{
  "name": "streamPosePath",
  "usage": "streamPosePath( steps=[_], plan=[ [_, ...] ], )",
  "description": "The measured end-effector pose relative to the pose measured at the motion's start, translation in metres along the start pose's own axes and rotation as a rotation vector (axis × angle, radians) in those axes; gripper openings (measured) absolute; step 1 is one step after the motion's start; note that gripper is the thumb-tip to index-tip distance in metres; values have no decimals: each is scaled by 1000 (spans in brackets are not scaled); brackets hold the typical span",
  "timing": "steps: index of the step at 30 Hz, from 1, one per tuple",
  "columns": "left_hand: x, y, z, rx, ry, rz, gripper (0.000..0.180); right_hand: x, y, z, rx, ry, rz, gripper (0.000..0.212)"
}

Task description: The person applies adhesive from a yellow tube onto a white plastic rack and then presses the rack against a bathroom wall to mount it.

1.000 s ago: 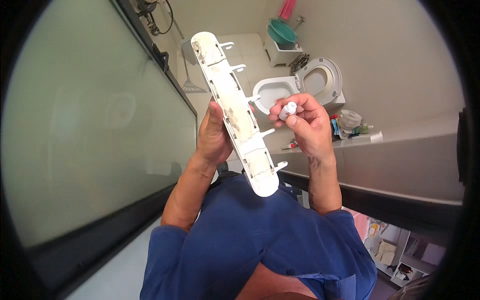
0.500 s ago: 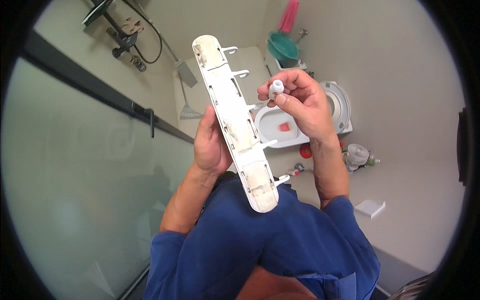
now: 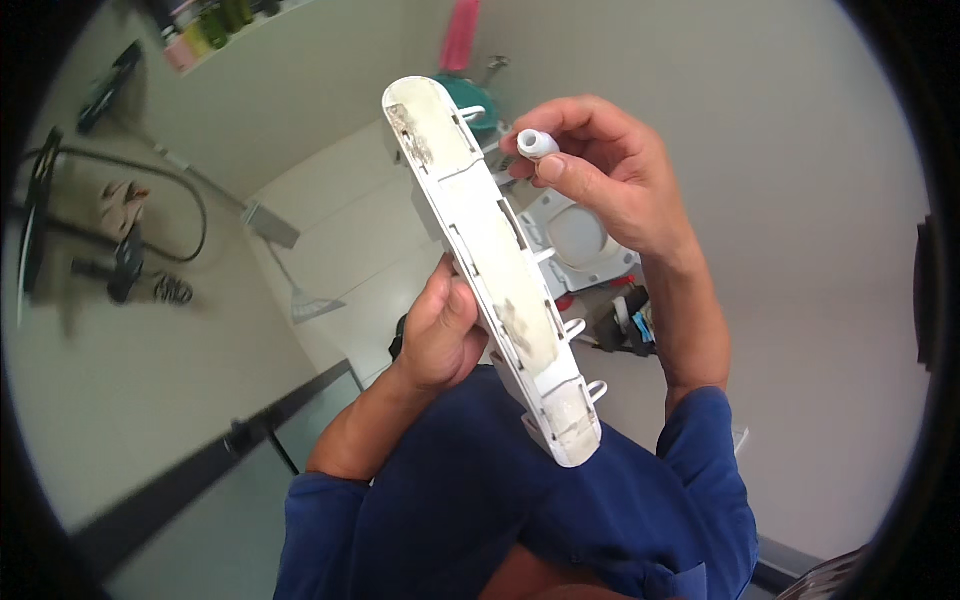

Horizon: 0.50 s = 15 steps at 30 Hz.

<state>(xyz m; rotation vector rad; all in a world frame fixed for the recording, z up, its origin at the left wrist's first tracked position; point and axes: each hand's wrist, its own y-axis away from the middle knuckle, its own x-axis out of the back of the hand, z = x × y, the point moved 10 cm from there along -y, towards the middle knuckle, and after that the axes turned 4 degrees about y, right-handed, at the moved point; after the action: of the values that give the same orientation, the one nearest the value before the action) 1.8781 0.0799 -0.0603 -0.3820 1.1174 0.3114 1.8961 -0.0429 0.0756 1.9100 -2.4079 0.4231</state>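
A long white plastic hook rack (image 3: 525,300) slants across the middle, its back turned up. Yellowish strips with dark grime run along that back, and several small hooks stick out along the right edge. My left hand (image 3: 440,335) grips the rack from the left side, part of the fingers hidden behind it. Just right of the rack's upper end, my right hand (image 3: 625,185) pinches a small white tube (image 3: 535,143) between thumb and fingers. The tube's round open end points toward the rack, apart from it; its lower part is hidden in the hand.
A toilet with a raised seat (image 3: 580,240) stands beyond the rack. Behind it are a green basin (image 3: 470,95) and a pink cloth (image 3: 460,35). Shower fittings (image 3: 125,265) and a shelf of bottles (image 3: 215,25) line the left wall. A dark-framed glass door (image 3: 200,465) is at lower left.
My view has swung to the left, bringing in the bottle shelf. The rack has shifted slightly down and right, and the tube has tilted toward it. Both holds are unchanged.
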Motion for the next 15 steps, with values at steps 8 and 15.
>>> streamPosePath(
  steps=[8, 15],
  plan=[
    [16, -44, -12, 233, -92, -155, 95, 40, -6, 7, -30, 236, 229, 25],
    [18, -36, -13, 207, -44, -202, 90, 26, -12, 13, -55, 448, 145, 26]
  ],
)
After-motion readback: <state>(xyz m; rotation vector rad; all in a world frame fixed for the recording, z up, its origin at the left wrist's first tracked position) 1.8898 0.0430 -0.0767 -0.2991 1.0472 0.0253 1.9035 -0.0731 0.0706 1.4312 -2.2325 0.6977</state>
